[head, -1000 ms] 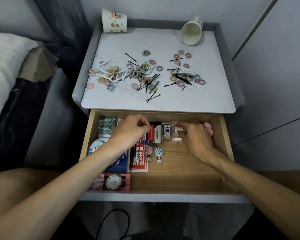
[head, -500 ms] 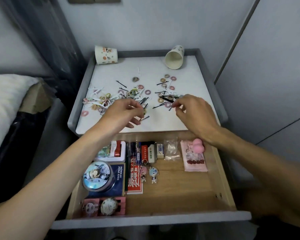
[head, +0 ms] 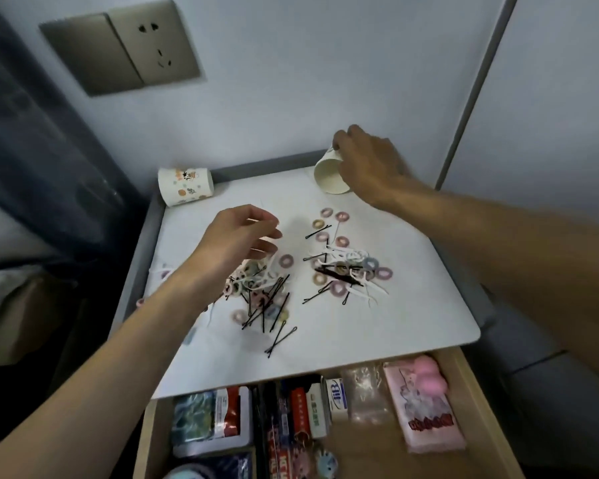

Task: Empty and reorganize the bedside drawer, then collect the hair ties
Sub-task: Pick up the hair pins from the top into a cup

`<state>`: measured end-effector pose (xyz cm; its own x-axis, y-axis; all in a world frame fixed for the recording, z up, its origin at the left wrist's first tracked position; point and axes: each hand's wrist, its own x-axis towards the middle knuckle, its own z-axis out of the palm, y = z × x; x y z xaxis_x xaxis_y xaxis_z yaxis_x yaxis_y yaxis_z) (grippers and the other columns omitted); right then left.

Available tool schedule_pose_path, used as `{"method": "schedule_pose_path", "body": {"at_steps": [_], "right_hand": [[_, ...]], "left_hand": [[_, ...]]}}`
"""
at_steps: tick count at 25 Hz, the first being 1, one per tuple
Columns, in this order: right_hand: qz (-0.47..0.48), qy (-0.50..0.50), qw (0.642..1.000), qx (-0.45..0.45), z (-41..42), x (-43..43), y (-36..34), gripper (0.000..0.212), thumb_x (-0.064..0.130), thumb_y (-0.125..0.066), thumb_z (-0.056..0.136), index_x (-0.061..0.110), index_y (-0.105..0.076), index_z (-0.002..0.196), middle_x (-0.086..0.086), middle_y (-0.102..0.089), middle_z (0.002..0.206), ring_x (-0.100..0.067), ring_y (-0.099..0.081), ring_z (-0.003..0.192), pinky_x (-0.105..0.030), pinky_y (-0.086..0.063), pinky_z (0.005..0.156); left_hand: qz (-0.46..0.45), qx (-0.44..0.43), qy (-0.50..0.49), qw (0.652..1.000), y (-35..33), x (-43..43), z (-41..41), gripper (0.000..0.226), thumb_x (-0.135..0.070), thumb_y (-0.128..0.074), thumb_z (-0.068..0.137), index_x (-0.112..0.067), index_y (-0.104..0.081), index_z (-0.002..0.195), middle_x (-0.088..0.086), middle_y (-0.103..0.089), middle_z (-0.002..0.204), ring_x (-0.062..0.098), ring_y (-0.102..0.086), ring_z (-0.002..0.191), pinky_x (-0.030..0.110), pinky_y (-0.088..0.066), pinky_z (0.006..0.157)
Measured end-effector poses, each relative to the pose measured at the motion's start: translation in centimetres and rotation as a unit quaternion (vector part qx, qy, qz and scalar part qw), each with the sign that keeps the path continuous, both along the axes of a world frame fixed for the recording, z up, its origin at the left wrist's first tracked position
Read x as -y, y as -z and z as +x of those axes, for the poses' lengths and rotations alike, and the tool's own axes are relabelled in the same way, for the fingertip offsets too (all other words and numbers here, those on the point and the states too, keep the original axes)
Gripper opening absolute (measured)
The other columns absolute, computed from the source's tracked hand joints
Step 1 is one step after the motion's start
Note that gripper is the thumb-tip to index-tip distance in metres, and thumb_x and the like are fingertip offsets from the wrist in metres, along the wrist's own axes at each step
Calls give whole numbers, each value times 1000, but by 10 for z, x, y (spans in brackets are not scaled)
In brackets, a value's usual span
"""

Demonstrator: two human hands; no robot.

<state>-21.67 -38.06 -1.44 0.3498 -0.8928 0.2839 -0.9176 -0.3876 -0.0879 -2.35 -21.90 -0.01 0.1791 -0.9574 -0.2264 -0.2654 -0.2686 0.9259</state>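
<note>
Pastel hair ties (head: 341, 288) lie scattered on the white nightstand top (head: 412, 271), mixed with black bobby pins (head: 281, 337) and white floss picks. My right hand (head: 367, 164) grips a paper cup (head: 329, 176) lying on its side at the back right. My left hand (head: 236, 240) hovers over the left pile with fingers loosely curled and holds nothing I can see. A second paper cup (head: 185, 184) with printed animals lies at the back left. Below, the wooden drawer (head: 478, 395) stands open with small packs, cards and a pink pouch (head: 422, 409) arranged inside.
A wall socket plate (head: 121, 51) is mounted above the nightstand. A grey raised rim (head: 135, 267) borders the top on the left and back. A dark curtain hangs to the left and a bed lies beyond it. A grey panel wall stands to the right.
Both hands left the drawer and rose over the nightstand top. My right hand reached back and took hold of the tipped cup. My left hand moved above the left pile. The view tilted upward.
</note>
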Motion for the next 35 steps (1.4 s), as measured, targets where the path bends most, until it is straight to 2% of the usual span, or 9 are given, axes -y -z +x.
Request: {"method": "schedule_pose_path", "body": {"at_steps": [4,8,12,15,20,26,30,32,35], "right_hand": [[-36,2,994,104,-2,12,-1,28,1,-50,89,9,-63,112,-13,-59,111,-37,-60,95,-40,-49,78],[68,-78,942,320,3,-27,-14,16,8,-66,86,11,-73,100,-2,-71,90,-18,-63,83,-21,-46,70],[189,-97,862,460,9,-63,-17,21,4,-73,81,12,-69,100,-1,-71,84,-16,-68,71,-33,-58,64],[143,-98,868,466,2,-79,-21,4,15,-64,91,19,-67,91,8,-67,83,-13,-64,75,-32,-55,68],[265,-173,833,453,-5,-102,-21,17,19,-64,95,16,-73,81,14,-63,66,2,-52,63,-17,-42,65],[182,9,850,493,-22,-85,-18,23,23,-55,99,19,-68,80,13,-58,66,-3,-49,60,-22,-38,59],[212,110,808,539,-51,-71,-9,23,24,-52,101,8,-69,98,4,-57,72,-8,-48,62,-18,-39,53],[230,117,799,543,-61,-72,-2,20,22,-52,102,10,-67,99,5,-56,71,-5,-48,60,-9,-37,44],[233,113,797,545,-71,-70,5,21,22,-53,101,10,-70,97,1,-58,72,-9,-49,61,-15,-39,49]], "left_hand": [[-28,32,-31,999,9,24,2,26,-12,-67,90,-13,-62,116,10,-71,109,25,-69,94,32,-53,82],[-164,260,8,952,10,34,-3,83,-25,-83,76,-27,-36,144,0,-49,141,18,-46,128,35,-45,99],[-241,363,64,898,0,29,-11,80,-32,-86,66,-26,-47,135,-2,-64,117,21,-60,102,38,-51,80],[-203,406,48,890,-6,22,-10,72,-39,-84,68,-25,-49,129,-6,-63,102,16,-59,84,33,-46,68],[-125,428,111,888,-8,18,-7,70,-47,-80,71,-27,-40,126,-5,-61,94,21,-60,81,35,-44,67],[-58,451,148,878,-3,42,-3,68,-43,-80,74,-26,-40,127,-10,-61,89,14,-62,72,30,-40,59],[-73,384,97,915,5,96,2,75,-21,-85,70,-20,-47,134,0,-62,111,23,-59,97,39,-52,82],[-78,391,101,911,14,125,-3,75,-18,-86,69,-18,-48,134,6,-62,116,28,-58,104,40,-50,87],[-54,422,125,897,26,151,-13,86,-22,-87,68,-18,-43,141,11,-57,131,33,-53,118,40,-45,95]]}}
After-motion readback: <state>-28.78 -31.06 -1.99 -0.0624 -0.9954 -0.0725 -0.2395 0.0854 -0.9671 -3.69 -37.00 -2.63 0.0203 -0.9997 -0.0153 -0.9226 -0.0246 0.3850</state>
